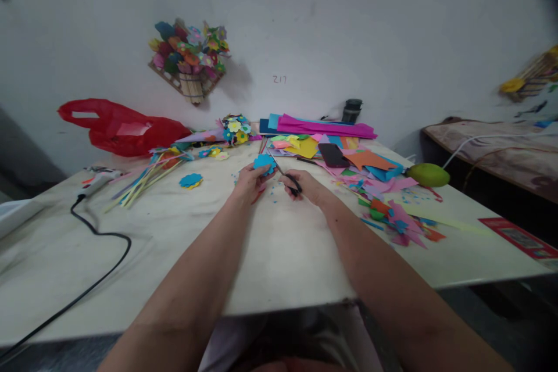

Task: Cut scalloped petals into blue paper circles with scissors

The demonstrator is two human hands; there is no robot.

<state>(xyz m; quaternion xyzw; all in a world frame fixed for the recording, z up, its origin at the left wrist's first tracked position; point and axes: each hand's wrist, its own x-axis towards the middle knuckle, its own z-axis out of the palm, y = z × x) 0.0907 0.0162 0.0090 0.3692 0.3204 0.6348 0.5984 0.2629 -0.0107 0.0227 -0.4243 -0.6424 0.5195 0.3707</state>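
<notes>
The left hand [246, 185] has its fingers pinched shut on a blue paper [263, 163] with a wavy edge. The paper is up over the middle of the tabletop [296, 256]. The right hand [304, 183] has its fingers curled around the black handles of the scissors [294, 181]. The scissors point at the right side of the blue paper; I cannot tell if the blades touch it. Tiny blue bits lie near the hands. To the left is a small pile of wavy shapes [190, 180], blue on top. To the right are a phone [333, 156] and many scraps [400, 221].
</notes>
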